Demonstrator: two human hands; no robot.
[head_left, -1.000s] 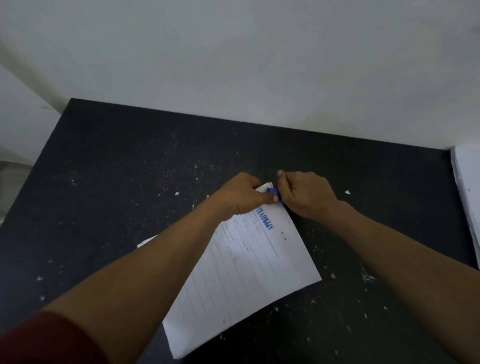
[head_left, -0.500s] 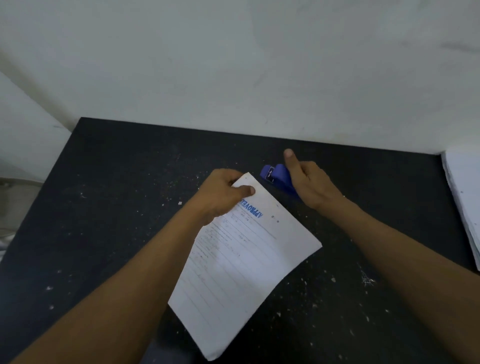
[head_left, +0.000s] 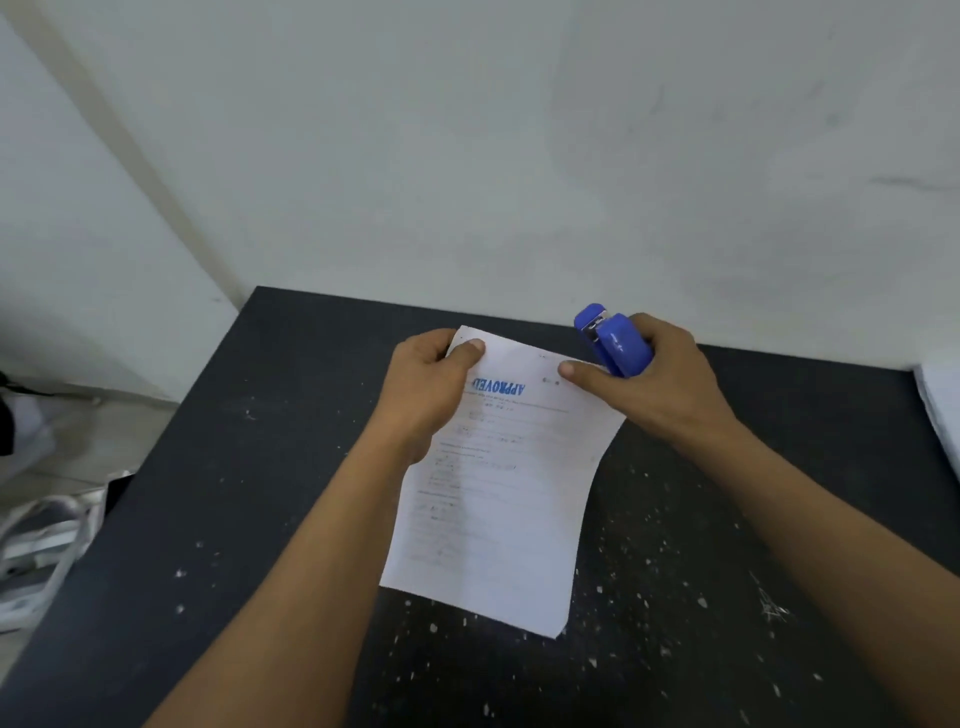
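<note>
Dim, even, bluish light; fine print on the paper sheet (head_left: 498, 493) between left hand (head_left: 426, 387) and right hand (head_left: 657, 387) is blurred, and wide-angle distortion slants the wall corner (head_left: 130, 156) far left of them.

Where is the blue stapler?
In the head view, the right hand grips the blue stapler just past the paper, at its far right corner, over the black table.

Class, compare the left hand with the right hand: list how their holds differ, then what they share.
The left hand holds only the paper; the right hand also grips a blue stapler. The left hand is at the paper's far left corner; the right hand at its far right side. Both have a thumb on top of the paper.
</note>
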